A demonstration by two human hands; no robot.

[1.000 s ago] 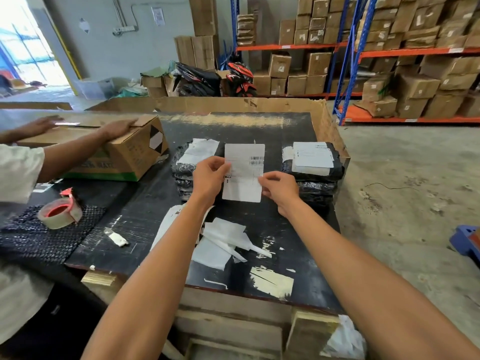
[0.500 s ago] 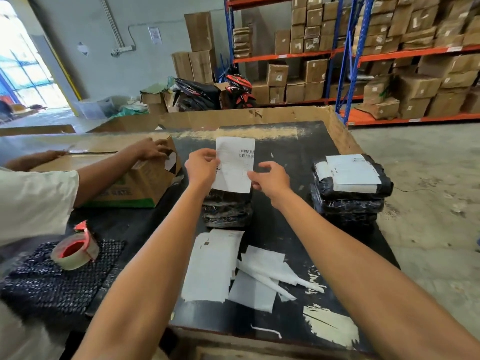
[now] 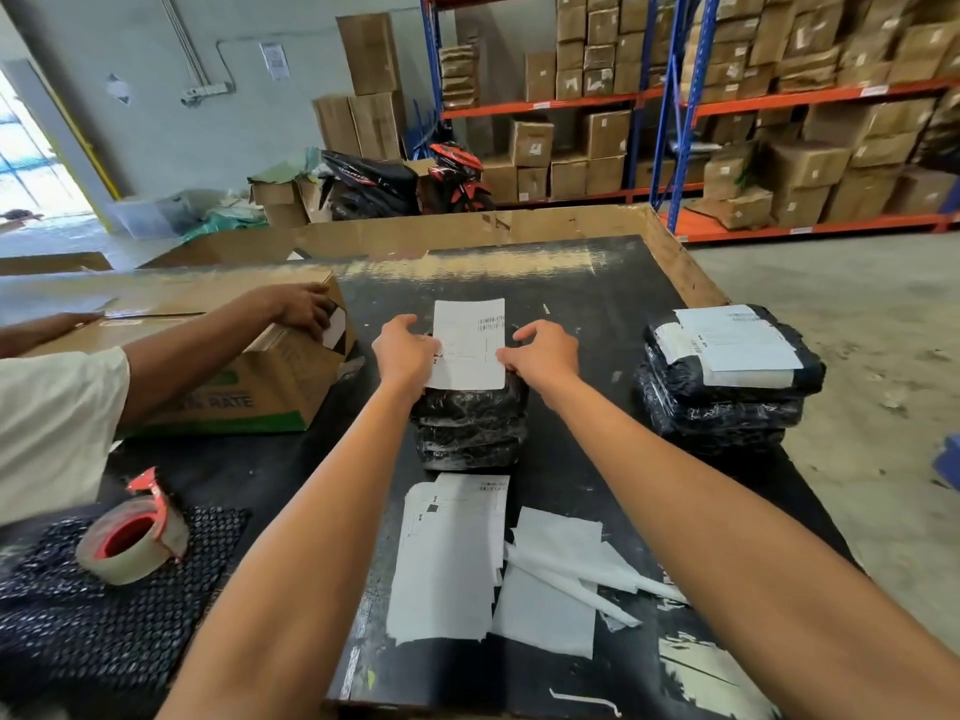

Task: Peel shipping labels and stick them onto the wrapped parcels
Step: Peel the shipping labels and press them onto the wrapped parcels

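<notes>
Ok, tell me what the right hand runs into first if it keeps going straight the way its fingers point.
The right hand points left along the label it pinches. Going straight on, it would probably meet the left hand gripping the label's other edge, though depth is hard to judge.

White label (image 3: 470, 345) atop black parcel stack (image 3: 470, 428)

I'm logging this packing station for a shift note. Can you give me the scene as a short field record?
held item: shipping label, pinched at its side edges by left hand and right hand
target: stack of black wrapped parcels under the label
labelled stack: right side of table
loose sheets: labels and backing paper near front edge
tape roll: on bubble wrap
</notes>
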